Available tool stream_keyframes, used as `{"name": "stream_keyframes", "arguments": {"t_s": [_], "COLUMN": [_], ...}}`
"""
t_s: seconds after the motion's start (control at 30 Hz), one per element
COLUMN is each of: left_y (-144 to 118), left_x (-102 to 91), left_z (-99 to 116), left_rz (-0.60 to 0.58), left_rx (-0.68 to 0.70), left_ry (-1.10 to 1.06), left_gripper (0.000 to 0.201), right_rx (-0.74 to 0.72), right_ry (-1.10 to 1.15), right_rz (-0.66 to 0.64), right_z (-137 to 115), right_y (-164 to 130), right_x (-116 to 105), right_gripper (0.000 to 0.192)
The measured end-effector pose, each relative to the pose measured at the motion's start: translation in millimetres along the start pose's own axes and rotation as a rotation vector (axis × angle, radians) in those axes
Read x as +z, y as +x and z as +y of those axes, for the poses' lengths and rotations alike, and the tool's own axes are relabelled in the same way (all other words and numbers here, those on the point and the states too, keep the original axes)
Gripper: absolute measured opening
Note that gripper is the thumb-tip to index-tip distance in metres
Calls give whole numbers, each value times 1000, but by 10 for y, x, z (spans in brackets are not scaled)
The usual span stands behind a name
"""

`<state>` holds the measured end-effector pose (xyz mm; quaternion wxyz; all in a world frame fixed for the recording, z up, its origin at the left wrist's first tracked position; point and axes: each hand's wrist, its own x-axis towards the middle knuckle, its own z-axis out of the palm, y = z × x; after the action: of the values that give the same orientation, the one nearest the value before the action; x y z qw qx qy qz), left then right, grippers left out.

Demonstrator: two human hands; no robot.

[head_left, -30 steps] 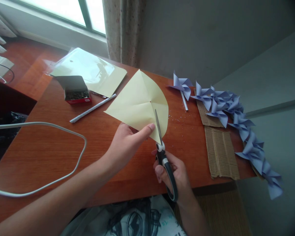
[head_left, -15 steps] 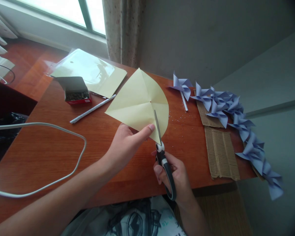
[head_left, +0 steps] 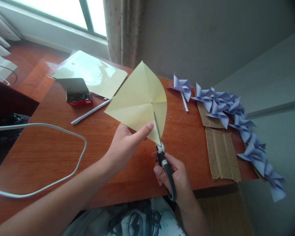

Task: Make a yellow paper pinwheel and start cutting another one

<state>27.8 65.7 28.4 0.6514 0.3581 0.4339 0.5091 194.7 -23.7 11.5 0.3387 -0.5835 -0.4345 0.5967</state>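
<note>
A creased sheet of pale yellow paper (head_left: 135, 95) is held above the table, with a small dark dot where its folds cross. My left hand (head_left: 127, 141) pinches its near edge, thumb on top and fingers underneath. In my right hand (head_left: 173, 173) is a pair of scissors (head_left: 166, 165) with black and white handles. One blade lies over the paper, running from the near corner toward the dot; the other blade is hidden beneath the sheet. The paper's right edge bows outward.
On the wooden table (head_left: 49, 150) are a small open box (head_left: 78, 95), a rolled white paper stick (head_left: 90, 111) and plastic-wrapped yellow paper (head_left: 88, 72). Several purple pinwheels (head_left: 182, 86) and cardboard pieces (head_left: 222, 154) lie at right. A white cable (head_left: 85, 147) loops at left.
The far corner of the yellow paper has risen slightly and its right edge has drawn in a little. Both hands keep their holds, and the scissors are nearly where they were.
</note>
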Motion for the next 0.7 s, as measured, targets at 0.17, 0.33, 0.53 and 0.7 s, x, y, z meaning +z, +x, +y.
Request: {"name": "stream_keyframes", "arguments": {"t_s": [0.17,0.33,0.53,0.7], "left_y": [26,30,27,36], "left_x": [-14,-31,-9,-19], "left_z": [-8,-45,-16,-32], "left_rz": [38,48,18,18], "left_rx": [43,12,30,46], "left_ry": [-67,-42,-75,-71], "left_gripper": [23,29,30,35], "right_rx": [3,-3,4,-7], "right_ry": [28,30,12,5], "right_rz": [-6,-1,-4,-1], "right_z": [35,60,54,80], "right_y": [-8,1,4,12], "right_x": [1,-5,-7,-10], "right_gripper": [42,42,44,44]}}
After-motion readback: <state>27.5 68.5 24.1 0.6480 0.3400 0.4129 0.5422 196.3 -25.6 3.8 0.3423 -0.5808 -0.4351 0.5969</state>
